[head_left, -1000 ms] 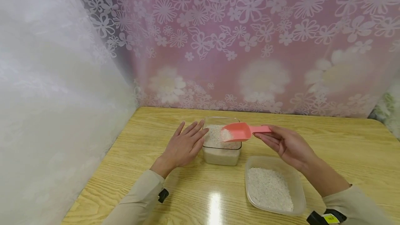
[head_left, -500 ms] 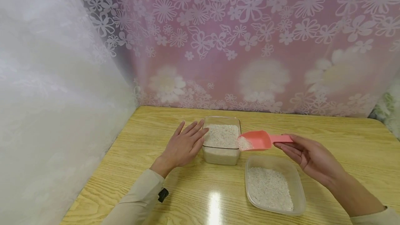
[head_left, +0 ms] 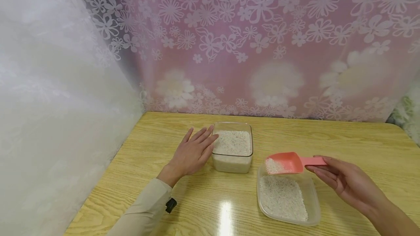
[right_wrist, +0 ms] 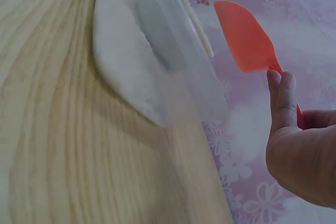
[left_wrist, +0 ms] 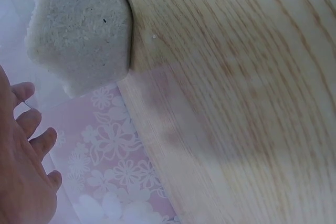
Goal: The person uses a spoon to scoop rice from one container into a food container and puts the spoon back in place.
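Observation:
My right hand (head_left: 349, 185) pinches the handle of a pink scoop (head_left: 292, 161), which carries a small heap of rice (head_left: 273, 165) near its front lip. The scoop is above the far edge of a translucent plastic tub (head_left: 313, 201) that holds rice. In the right wrist view the scoop (right_wrist: 244, 38) appears from beneath, with fingers and thumb on its handle. My left hand (head_left: 191, 154) has its fingers straight and spread, the fingertips at the left rim of a clear square container (head_left: 232, 164) filled with rice. The left wrist view shows this hand (left_wrist: 26, 156) beside the container (left_wrist: 86, 30).
Both containers stand on a wood-grain table (head_left: 183, 207), the tub nearer and to the right of the square one. Behind the table hangs a pink flowered curtain (head_left: 229, 65). A whitish sheet (head_left: 65, 119) covers the left side.
My right hand has drawn the scoop rightward and nearer, from over the square container to over the tub, rice still in it. The left hand stays at the square container.

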Tool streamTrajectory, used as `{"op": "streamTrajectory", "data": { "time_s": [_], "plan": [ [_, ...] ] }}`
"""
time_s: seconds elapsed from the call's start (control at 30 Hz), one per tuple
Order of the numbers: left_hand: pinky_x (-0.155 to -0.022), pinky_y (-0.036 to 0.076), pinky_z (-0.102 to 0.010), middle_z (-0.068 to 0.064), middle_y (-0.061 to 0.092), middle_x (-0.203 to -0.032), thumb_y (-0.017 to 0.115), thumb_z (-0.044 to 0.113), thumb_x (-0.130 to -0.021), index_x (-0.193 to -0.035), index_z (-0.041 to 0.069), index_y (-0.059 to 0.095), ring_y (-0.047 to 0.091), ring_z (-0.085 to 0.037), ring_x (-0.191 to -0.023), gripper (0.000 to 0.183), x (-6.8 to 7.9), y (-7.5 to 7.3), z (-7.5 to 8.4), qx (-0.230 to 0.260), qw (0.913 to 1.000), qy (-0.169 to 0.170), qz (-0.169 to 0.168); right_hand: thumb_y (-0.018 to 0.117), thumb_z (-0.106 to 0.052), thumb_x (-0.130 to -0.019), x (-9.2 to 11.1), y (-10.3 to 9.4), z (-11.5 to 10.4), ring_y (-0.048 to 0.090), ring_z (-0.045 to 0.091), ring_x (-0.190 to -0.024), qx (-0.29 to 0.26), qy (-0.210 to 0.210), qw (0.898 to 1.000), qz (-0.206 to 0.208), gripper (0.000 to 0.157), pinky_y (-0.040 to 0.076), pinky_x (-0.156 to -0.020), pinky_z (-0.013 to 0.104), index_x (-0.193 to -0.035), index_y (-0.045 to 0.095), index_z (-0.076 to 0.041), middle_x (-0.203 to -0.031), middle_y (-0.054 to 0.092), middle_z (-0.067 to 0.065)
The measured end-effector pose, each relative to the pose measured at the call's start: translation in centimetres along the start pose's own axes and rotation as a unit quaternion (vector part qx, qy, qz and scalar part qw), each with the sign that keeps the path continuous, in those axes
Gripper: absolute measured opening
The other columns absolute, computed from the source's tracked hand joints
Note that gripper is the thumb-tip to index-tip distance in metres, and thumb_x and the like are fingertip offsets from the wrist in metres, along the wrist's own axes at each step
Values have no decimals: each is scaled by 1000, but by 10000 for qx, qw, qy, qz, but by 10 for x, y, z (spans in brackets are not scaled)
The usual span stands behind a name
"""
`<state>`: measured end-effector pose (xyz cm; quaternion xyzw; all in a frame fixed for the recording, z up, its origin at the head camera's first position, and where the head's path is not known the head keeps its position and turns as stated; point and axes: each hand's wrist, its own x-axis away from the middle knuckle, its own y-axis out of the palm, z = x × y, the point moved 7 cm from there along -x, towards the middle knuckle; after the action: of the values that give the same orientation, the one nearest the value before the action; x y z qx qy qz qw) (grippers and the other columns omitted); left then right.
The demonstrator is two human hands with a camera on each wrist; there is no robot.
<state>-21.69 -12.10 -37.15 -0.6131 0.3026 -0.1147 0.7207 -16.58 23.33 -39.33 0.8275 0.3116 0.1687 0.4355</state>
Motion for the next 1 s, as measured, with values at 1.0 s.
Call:
{"op": "streamTrajectory", "data": {
  "time_s": [1.0],
  "plan": [
    [-114,10,-47,2,25,-155,23,40,-105,-147,23,43,24,-17,-141,49,1,1,-1,165,9998,-60,1,17,-5,-107,11,0,3,56,28,-115,1443,-460,9882,215,49,43,-96,35,-125,62,1,-123,60,21]
  ]
}}
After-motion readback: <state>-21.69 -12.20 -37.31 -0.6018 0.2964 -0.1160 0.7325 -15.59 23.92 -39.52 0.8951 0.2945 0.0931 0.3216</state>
